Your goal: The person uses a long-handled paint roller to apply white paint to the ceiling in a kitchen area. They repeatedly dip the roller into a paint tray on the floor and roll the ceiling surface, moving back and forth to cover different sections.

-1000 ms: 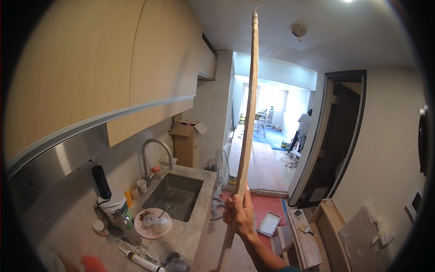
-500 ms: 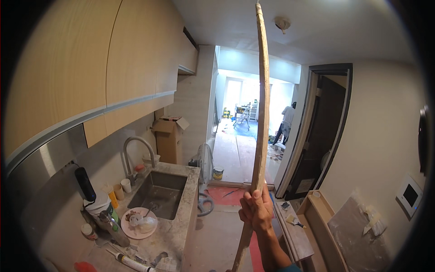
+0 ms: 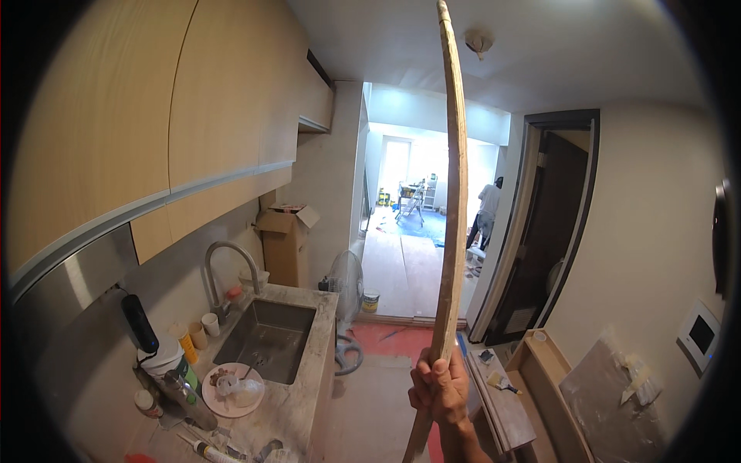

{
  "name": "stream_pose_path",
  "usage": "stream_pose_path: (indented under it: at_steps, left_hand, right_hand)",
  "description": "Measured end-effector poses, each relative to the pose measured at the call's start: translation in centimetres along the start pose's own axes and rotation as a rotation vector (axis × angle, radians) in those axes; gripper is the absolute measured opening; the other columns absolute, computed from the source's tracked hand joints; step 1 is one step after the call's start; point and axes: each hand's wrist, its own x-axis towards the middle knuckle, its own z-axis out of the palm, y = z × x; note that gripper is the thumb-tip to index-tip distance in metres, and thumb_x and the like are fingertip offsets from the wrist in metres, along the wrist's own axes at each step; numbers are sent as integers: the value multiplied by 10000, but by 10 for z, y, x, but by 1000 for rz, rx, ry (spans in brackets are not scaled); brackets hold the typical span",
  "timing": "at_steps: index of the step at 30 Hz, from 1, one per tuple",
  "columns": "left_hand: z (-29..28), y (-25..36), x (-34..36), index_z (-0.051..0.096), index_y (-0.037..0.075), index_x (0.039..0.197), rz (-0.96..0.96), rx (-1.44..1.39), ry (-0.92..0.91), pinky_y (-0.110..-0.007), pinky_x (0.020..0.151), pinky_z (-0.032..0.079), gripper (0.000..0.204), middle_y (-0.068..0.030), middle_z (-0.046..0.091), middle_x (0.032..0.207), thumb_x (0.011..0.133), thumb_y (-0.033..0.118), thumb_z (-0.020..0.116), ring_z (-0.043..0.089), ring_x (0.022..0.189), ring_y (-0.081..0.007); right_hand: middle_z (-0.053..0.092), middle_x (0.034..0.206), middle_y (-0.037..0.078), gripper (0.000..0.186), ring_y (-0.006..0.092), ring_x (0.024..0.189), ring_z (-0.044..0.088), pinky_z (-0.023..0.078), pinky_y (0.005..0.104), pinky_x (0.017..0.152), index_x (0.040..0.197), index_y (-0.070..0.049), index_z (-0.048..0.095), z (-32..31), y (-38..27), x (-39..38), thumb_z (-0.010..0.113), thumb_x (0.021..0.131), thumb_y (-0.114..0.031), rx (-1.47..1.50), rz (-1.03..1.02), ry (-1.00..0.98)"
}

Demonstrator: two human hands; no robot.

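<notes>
One right hand (image 3: 441,386) is to the right of the sink (image 3: 266,336), wrapped around a long wooden pole (image 3: 454,177), its fingers curled about the shaft and its thumb pressed along it. The pole stands nearly upright, well to the right of the sink, rising far above it and running down past the lower edge of the view; whether its top touches the ceiling I cannot tell. The left hand is out of view, so I cannot tell its state.

The sink is set in a stone-patterned counter (image 3: 305,393). A curved faucet (image 3: 207,266) stands at the sink's left side, with a white cup (image 3: 211,323) near it. At the sink's near edge lies a pale plate (image 3: 231,409) holding food scraps and a clear plastic bag. A white tub (image 3: 166,363) and a metal bottle (image 3: 193,401) stand to the left of the sink.

Beyond the sink are an open cardboard box (image 3: 282,255), a fan (image 3: 347,282) and a small paint can (image 3: 370,302). A paintbrush (image 3: 502,382) lies on boards (image 3: 505,420) far to the sink's right. Farthest beyond the sink, a person (image 3: 488,204) stands in the bright room.
</notes>
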Motion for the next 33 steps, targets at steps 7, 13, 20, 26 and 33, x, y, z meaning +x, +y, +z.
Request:
stream_pose_path:
  at_steps: [7, 13, 20, 26, 33]
  left_hand:
    - [-6, 20, 1, 571, 78, 1209, -67, 91, -63, -381, 793, 529, 305, -166, 680, 1012, 958, 250, 597, 666, 912, -283]
    - [-2, 45, 10, 564, 92, 1241, -175, 255, -155, -394, 778, 536, 344, -186, 683, 1026, 934, 235, 620, 670, 902, -300]
    - [29, -80, 23, 493, 130, 1372, -204, 138, -103, -440, 821, 537, 512, -216, 678, 1097, 889, 194, 650, 664, 977, -349]
    - [8, -69, 34, 522, 65, 1333, -178, 144, -59, -403, 895, 521, 459, -203, 673, 1141, 928, 237, 654, 649, 1057, -297]
    - [36, -115, 93, 524, -22, 1247, -197, -258, -385, -291, 745, 531, 333, -118, 660, 925, 1002, 188, 603, 659, 811, -167]
  right_hand:
    - [405, 770, -20, 252, 59, 472, 335, 327, 212, 397, 1166, -144, 402, 2, 9, 55, 507, 1039, -335, -31, 31, 61]
    - [404, 678, -43, 222, 47, 468, 352, 303, 225, 395, 1139, -106, 505, -43, 49, 60, 562, 1016, -281, -167, 73, 140]
    - [390, 568, -102, 265, 26, 419, 330, 249, 225, 382, 1024, -58, 653, -168, 83, 1, 642, 975, -318, -547, 192, 431]
    - [455, 605, -74, 231, 34, 466, 389, 301, 227, 409, 982, -60, 658, -228, 88, -69, 652, 966, -291, -607, 368, 566]
    - [520, 696, -22, 286, 75, 532, 476, 402, 250, 449, 1111, -40, 607, -266, 119, -132, 639, 954, -278, -936, 455, 604]
